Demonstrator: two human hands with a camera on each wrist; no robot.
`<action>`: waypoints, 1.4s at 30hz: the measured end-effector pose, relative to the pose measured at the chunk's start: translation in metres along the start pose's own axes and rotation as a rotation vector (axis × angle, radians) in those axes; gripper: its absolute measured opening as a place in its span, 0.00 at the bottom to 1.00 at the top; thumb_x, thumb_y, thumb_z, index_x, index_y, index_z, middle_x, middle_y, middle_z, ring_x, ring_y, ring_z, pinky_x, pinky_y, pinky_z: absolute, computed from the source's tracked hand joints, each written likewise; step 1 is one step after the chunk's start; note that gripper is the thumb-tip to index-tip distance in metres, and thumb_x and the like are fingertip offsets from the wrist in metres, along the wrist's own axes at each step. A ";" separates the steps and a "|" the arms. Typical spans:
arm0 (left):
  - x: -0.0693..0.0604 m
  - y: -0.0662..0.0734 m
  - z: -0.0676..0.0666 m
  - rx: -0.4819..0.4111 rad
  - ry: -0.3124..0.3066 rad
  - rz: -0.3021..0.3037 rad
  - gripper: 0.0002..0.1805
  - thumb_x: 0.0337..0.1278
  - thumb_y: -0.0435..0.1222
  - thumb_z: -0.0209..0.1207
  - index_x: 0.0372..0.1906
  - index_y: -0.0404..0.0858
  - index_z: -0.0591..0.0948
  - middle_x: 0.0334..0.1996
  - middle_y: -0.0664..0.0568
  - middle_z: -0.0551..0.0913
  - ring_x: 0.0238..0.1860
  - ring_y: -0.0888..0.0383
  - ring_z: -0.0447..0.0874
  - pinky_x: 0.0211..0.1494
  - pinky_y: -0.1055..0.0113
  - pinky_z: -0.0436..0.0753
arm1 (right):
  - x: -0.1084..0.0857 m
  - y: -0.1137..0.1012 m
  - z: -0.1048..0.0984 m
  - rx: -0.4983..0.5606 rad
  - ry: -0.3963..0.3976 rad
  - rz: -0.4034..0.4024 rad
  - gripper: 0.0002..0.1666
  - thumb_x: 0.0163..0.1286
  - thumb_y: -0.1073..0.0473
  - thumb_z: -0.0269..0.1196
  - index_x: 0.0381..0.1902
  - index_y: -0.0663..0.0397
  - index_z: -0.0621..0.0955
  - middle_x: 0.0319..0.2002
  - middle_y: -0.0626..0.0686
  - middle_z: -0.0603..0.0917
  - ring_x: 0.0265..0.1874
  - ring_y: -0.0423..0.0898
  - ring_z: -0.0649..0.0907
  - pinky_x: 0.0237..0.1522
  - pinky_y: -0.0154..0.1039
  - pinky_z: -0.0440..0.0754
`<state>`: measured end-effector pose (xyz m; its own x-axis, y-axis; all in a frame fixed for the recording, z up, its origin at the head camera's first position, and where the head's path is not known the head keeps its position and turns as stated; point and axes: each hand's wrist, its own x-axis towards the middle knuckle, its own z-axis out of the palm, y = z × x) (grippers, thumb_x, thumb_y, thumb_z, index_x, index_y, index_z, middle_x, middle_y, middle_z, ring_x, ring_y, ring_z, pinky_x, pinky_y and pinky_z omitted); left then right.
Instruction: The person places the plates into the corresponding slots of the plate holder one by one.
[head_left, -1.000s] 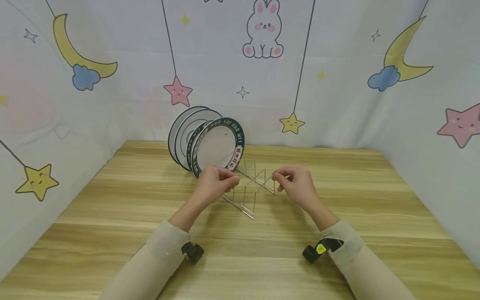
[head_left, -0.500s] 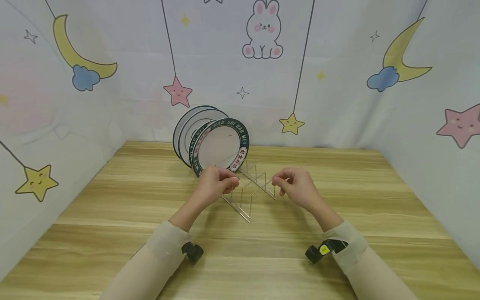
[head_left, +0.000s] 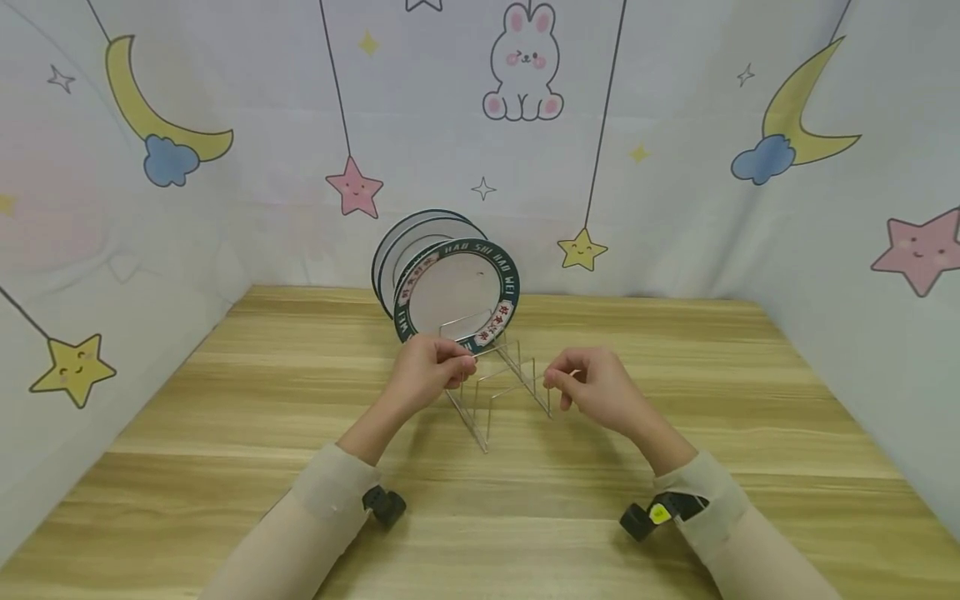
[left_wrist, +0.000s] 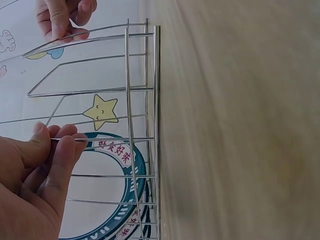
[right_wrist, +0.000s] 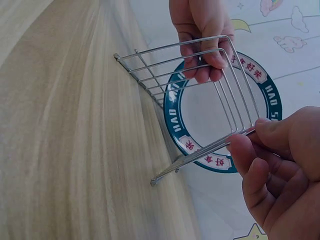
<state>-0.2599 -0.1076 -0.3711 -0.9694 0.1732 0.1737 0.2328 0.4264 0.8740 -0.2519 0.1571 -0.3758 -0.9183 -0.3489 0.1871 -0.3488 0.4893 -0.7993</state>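
Observation:
A silver wire dish rack (right_wrist: 200, 154) stands on the table, with several white plates upright in its far end. The front plate (head_left: 453, 292) has a dark green rim with lettering and red characters. My left hand (head_left: 427, 367) pinches one of the rack's wire dividers between thumb and fingers, just before the plates. At the near right end, my right hand (head_left: 592, 383) holds the top corner of a divider in a fingertip pinch, clear in the right wrist view. Between the hands, the near dividers hold no plates. The front plate partly hides those behind it.
The wood-grain table (head_left: 675, 517) extends around the rack on all sides. Behind the plates hangs a white cloth backdrop (head_left: 675, 225) printed with moons, stars and a rabbit. It also encloses the left and right sides.
The rack has turned with its plates: the plates have shifted right and face more toward me, while the near end has swung nearer. My right hand has come slightly down; my left has barely moved.

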 end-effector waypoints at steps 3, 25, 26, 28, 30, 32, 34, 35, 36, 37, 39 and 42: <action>0.000 -0.001 0.000 -0.005 -0.006 0.001 0.06 0.62 0.30 0.64 0.32 0.32 0.87 0.30 0.41 0.87 0.25 0.59 0.81 0.33 0.67 0.86 | -0.002 0.000 0.001 0.015 -0.016 0.010 0.06 0.72 0.60 0.62 0.34 0.55 0.84 0.35 0.58 0.84 0.24 0.61 0.83 0.15 0.32 0.69; 0.003 -0.004 0.001 0.035 0.001 -0.008 0.06 0.62 0.34 0.65 0.33 0.35 0.88 0.28 0.49 0.87 0.26 0.60 0.81 0.31 0.69 0.84 | -0.016 -0.006 0.008 0.025 -0.140 -0.088 0.04 0.70 0.64 0.64 0.34 0.56 0.83 0.28 0.63 0.82 0.22 0.49 0.81 0.17 0.33 0.71; 0.003 -0.004 0.001 0.041 0.001 -0.008 0.06 0.62 0.34 0.65 0.33 0.36 0.88 0.28 0.49 0.87 0.26 0.60 0.81 0.31 0.70 0.83 | -0.017 -0.007 0.007 0.026 -0.148 -0.089 0.04 0.70 0.64 0.64 0.34 0.56 0.83 0.28 0.63 0.82 0.22 0.48 0.81 0.17 0.33 0.72; 0.003 -0.004 0.001 0.046 -0.001 -0.006 0.06 0.62 0.35 0.65 0.33 0.36 0.88 0.29 0.49 0.87 0.26 0.60 0.81 0.31 0.70 0.83 | -0.017 -0.009 0.007 0.024 -0.165 -0.086 0.04 0.70 0.64 0.64 0.33 0.55 0.83 0.29 0.63 0.82 0.22 0.48 0.81 0.18 0.33 0.73; 0.003 -0.004 0.001 0.045 -0.002 -0.005 0.06 0.62 0.35 0.64 0.33 0.37 0.88 0.29 0.48 0.87 0.26 0.60 0.81 0.31 0.69 0.84 | -0.018 -0.010 0.006 0.027 -0.186 -0.088 0.04 0.70 0.64 0.64 0.33 0.54 0.83 0.29 0.63 0.82 0.23 0.48 0.81 0.19 0.33 0.75; 0.003 -0.004 0.002 0.046 -0.004 -0.003 0.06 0.63 0.35 0.64 0.33 0.37 0.88 0.29 0.49 0.87 0.26 0.59 0.82 0.32 0.69 0.85 | -0.017 -0.010 0.006 0.028 -0.206 -0.095 0.05 0.70 0.65 0.64 0.33 0.54 0.83 0.28 0.62 0.82 0.22 0.48 0.81 0.19 0.33 0.76; 0.003 -0.004 0.003 0.047 -0.004 0.002 0.06 0.62 0.34 0.64 0.33 0.37 0.88 0.28 0.50 0.86 0.26 0.59 0.81 0.32 0.68 0.85 | -0.016 -0.011 0.005 0.026 -0.228 -0.107 0.04 0.70 0.65 0.64 0.33 0.55 0.83 0.27 0.58 0.82 0.22 0.49 0.81 0.19 0.33 0.76; 0.004 -0.003 0.003 0.048 -0.004 0.004 0.06 0.62 0.34 0.64 0.32 0.37 0.88 0.28 0.51 0.86 0.26 0.59 0.82 0.32 0.68 0.85 | -0.016 -0.011 0.004 0.021 -0.237 -0.115 0.04 0.70 0.66 0.64 0.32 0.55 0.83 0.26 0.57 0.82 0.21 0.49 0.81 0.19 0.33 0.75; 0.004 -0.003 0.004 0.050 -0.004 0.009 0.06 0.62 0.34 0.64 0.32 0.37 0.88 0.27 0.52 0.86 0.26 0.59 0.81 0.32 0.68 0.85 | -0.016 -0.012 0.003 0.016 -0.246 -0.124 0.04 0.70 0.66 0.64 0.32 0.55 0.83 0.26 0.54 0.82 0.21 0.50 0.81 0.18 0.33 0.75; 0.004 -0.003 0.004 0.052 -0.004 0.013 0.06 0.62 0.34 0.65 0.32 0.37 0.88 0.26 0.52 0.86 0.26 0.59 0.81 0.31 0.69 0.85 | -0.016 -0.012 0.002 0.011 -0.254 -0.132 0.04 0.69 0.66 0.64 0.32 0.55 0.83 0.25 0.52 0.82 0.21 0.49 0.81 0.18 0.33 0.75; 0.005 -0.002 0.005 0.059 -0.006 0.022 0.06 0.62 0.35 0.64 0.32 0.37 0.88 0.26 0.53 0.85 0.25 0.59 0.81 0.31 0.69 0.84 | -0.015 -0.013 0.000 0.000 -0.271 -0.144 0.05 0.69 0.65 0.64 0.32 0.55 0.82 0.25 0.49 0.82 0.21 0.49 0.81 0.18 0.32 0.74; 0.005 -0.002 0.005 0.069 -0.008 0.032 0.07 0.63 0.35 0.64 0.31 0.37 0.88 0.24 0.53 0.85 0.25 0.59 0.80 0.30 0.69 0.83 | -0.015 -0.015 -0.001 -0.005 -0.291 -0.154 0.05 0.69 0.65 0.64 0.32 0.55 0.82 0.25 0.49 0.82 0.20 0.48 0.81 0.18 0.33 0.74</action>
<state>-0.2649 -0.1030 -0.3739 -0.9607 0.1949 0.1975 0.2691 0.4807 0.8346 -0.2334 0.1561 -0.3659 -0.7627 -0.6326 0.1344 -0.4812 0.4163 -0.7715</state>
